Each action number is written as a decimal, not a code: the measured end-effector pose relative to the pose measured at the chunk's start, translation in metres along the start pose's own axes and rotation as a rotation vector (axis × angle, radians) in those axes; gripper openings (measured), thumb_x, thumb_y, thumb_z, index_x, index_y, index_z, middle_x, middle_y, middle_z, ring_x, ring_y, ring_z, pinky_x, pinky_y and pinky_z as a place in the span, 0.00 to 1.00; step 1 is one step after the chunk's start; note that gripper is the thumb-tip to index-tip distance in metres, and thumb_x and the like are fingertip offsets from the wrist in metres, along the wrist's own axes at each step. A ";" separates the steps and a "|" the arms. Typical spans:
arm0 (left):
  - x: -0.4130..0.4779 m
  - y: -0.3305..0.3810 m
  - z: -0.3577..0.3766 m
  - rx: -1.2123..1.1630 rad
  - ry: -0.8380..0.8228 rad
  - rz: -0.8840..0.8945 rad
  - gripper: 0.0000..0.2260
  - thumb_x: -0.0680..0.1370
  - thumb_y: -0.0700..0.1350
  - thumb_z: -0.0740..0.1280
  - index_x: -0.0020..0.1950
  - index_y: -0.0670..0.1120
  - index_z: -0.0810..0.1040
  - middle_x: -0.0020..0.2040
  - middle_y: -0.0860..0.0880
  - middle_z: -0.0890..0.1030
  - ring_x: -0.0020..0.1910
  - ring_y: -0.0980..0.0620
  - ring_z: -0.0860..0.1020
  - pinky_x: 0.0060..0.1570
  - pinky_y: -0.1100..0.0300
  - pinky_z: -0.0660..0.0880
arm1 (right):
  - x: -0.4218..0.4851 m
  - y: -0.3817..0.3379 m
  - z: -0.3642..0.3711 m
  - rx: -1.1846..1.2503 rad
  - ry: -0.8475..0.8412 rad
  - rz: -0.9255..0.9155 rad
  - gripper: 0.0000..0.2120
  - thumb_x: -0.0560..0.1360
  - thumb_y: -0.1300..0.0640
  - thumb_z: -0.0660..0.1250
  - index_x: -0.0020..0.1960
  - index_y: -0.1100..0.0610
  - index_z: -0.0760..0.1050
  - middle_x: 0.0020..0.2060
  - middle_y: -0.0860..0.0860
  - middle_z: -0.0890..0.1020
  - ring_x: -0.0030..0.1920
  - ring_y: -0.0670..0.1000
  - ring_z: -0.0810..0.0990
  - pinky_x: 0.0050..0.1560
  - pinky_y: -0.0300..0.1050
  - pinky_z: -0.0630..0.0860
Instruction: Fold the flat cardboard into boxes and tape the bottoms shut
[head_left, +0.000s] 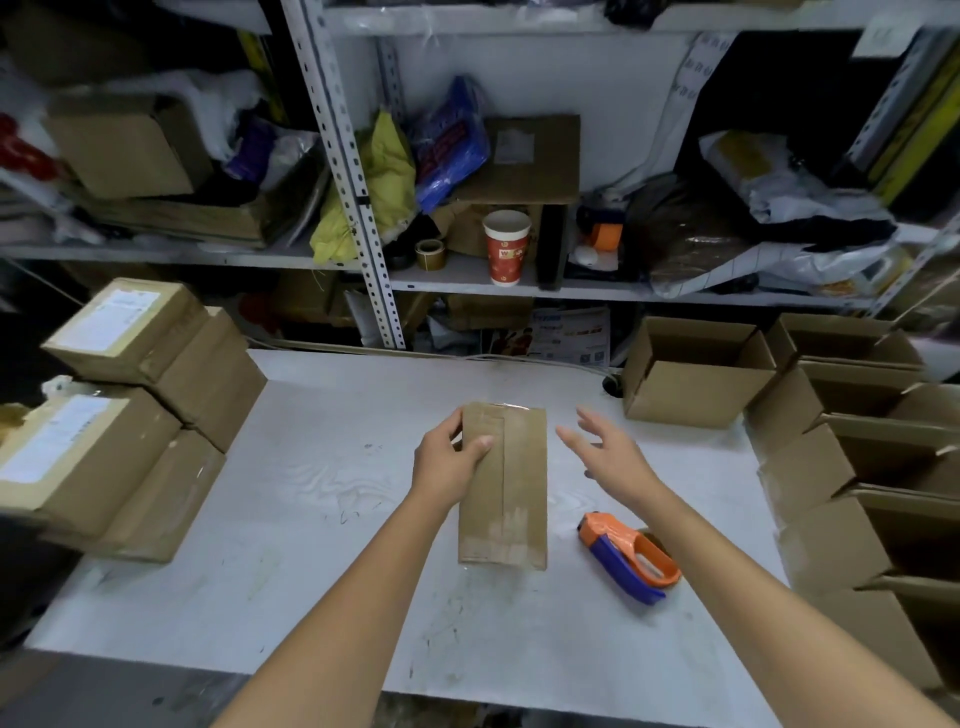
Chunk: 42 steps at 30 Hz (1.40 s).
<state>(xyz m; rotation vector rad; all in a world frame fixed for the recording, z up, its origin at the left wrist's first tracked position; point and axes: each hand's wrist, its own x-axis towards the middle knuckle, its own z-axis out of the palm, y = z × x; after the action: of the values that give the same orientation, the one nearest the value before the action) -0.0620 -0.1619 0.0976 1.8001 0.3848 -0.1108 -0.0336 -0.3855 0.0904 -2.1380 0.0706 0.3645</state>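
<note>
The left hand (451, 457) grips the far left edge of a taped box (506, 483) at mid-table (311, 493), thumb on its top face; the right hand (608, 449) hovers just beside it, fingers spread, holding nothing. A tape gun (628, 556) lies near the box's right; open boxes (696, 371) stand along the table's right side; sealed boxes (130, 332) are stacked at left.

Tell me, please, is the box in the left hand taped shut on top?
Shut and taped: the box in the left hand shows flaps meeting at a seam under glossy tape.
</note>
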 end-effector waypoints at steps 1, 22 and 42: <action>-0.001 0.005 0.002 -0.008 -0.012 0.018 0.18 0.79 0.44 0.70 0.69 0.55 0.76 0.62 0.56 0.81 0.62 0.52 0.77 0.60 0.51 0.79 | 0.001 -0.015 0.004 0.090 -0.025 -0.006 0.36 0.77 0.36 0.65 0.79 0.49 0.62 0.73 0.47 0.71 0.67 0.51 0.76 0.66 0.56 0.75; -0.007 0.039 -0.001 -0.121 0.016 0.019 0.22 0.81 0.50 0.67 0.75 0.54 0.71 0.63 0.55 0.78 0.62 0.50 0.75 0.53 0.57 0.74 | -0.011 -0.061 0.022 0.331 0.004 -0.174 0.22 0.83 0.51 0.62 0.76 0.47 0.67 0.63 0.41 0.77 0.64 0.46 0.77 0.45 0.30 0.75; -0.007 0.052 0.003 -0.106 0.075 0.046 0.19 0.80 0.50 0.69 0.71 0.53 0.74 0.60 0.52 0.81 0.56 0.51 0.77 0.52 0.57 0.75 | -0.011 -0.059 0.011 0.417 -0.064 -0.078 0.15 0.84 0.50 0.61 0.69 0.42 0.73 0.57 0.37 0.81 0.54 0.42 0.81 0.45 0.34 0.78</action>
<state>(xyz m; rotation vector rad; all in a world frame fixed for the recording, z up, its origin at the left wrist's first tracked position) -0.0515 -0.1770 0.1468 1.7102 0.3950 0.0091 -0.0359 -0.3440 0.1354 -1.7107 0.0237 0.3389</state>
